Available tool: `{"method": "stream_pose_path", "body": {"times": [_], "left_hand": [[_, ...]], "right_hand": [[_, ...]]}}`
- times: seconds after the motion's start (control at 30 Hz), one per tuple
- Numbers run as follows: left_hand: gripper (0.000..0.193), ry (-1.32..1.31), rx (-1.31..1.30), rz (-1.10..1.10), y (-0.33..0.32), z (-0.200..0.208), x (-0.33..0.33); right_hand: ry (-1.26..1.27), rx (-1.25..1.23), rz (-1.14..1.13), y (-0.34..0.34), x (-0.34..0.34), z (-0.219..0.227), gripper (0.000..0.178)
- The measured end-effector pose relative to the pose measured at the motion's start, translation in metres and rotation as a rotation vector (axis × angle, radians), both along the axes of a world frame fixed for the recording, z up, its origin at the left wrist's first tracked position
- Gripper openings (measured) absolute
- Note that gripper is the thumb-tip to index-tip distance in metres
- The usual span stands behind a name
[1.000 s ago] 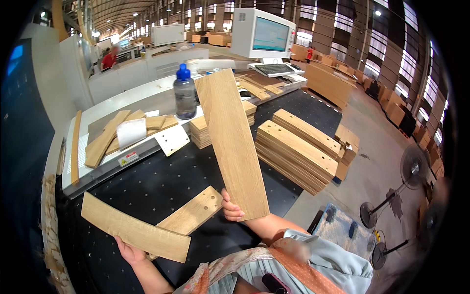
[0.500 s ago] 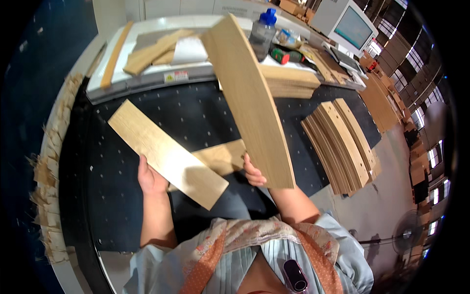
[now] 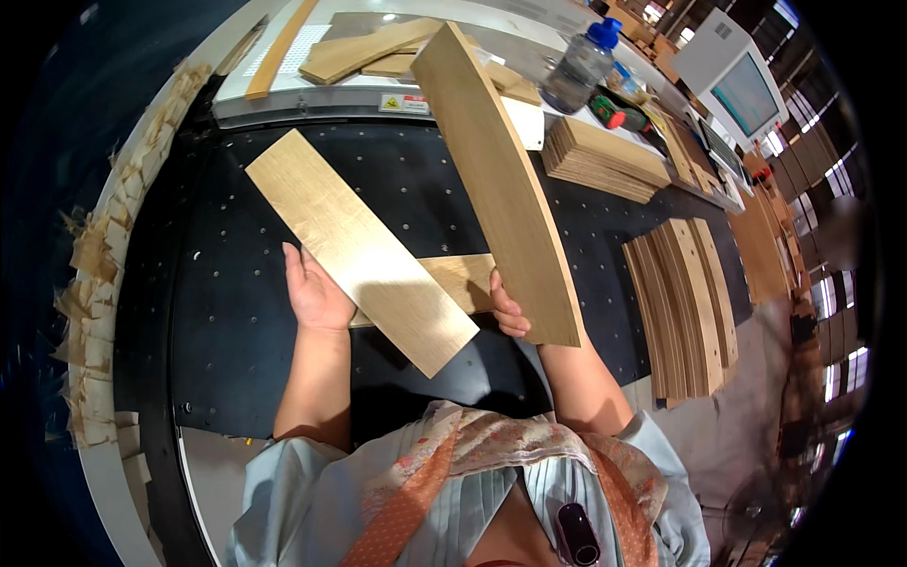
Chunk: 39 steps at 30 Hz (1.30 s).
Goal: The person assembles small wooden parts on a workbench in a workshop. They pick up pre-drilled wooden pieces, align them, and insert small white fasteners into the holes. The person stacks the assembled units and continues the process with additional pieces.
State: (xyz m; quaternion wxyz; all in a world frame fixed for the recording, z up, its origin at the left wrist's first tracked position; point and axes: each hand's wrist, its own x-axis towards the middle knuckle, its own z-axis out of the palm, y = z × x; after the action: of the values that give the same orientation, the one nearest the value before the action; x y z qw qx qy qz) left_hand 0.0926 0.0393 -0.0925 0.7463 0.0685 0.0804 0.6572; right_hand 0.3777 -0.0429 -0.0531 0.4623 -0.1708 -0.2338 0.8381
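My left hand [image 3: 319,291] holds a flat, light wooden board [image 3: 364,255] by its lower left edge, with the fingers partly hidden behind it. The board slants from upper left to lower right. In my right hand [image 3: 510,307] is a longer wooden board [image 3: 501,180], raised on end and tilted, its far end pointing up and away. My right fingers wrap its left edge near the lower end. Another wooden board [image 3: 461,282] lies below and between these two, partly covered by them, over the black dotted table [image 3: 227,312].
Curved wooden pieces [image 3: 675,312] stand stacked at the right. Beyond them is a stack of flat boards [image 3: 605,156]. Loose boards [image 3: 373,52], a blue-capped bottle [image 3: 581,66] and a red-and-green tool [image 3: 614,111] lie along the far ledge. A monitor [image 3: 742,90] stands at far right.
My view has turned, so the far ledge and stacks sit farther right. Both hands still hold their boards, and my left thumb has moved off the board's face.
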Motion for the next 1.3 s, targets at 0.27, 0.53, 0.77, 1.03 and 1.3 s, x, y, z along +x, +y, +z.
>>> {"method": "stream_pose_path", "body": {"times": [0.27,0.53,0.77,1.03,1.3], "left_hand": [[0.066,0.072,0.043,0.027,-0.003,0.002,0.004],[0.058,0.073,0.282,0.014,-0.010,0.014,0.003],[0.047,0.050,0.198,0.074,-0.015,0.014,0.011],[0.048,0.019,0.229,0.067,-0.019,0.015,0.012],[0.044,0.179,0.117,0.204,-0.013,0.001,0.013]], "right_hand": [[0.027,0.014,0.101,0.002,0.010,-0.017,0.070],[-0.728,0.026,-0.302,-0.009,-0.018,0.007,0.038],[-1.095,0.338,-0.475,-0.005,-0.043,-0.010,0.019],[-1.411,0.455,-0.466,0.001,-0.047,-0.030,0.015],[-1.132,0.416,-0.472,-0.008,-0.039,-0.025,0.018]]}}
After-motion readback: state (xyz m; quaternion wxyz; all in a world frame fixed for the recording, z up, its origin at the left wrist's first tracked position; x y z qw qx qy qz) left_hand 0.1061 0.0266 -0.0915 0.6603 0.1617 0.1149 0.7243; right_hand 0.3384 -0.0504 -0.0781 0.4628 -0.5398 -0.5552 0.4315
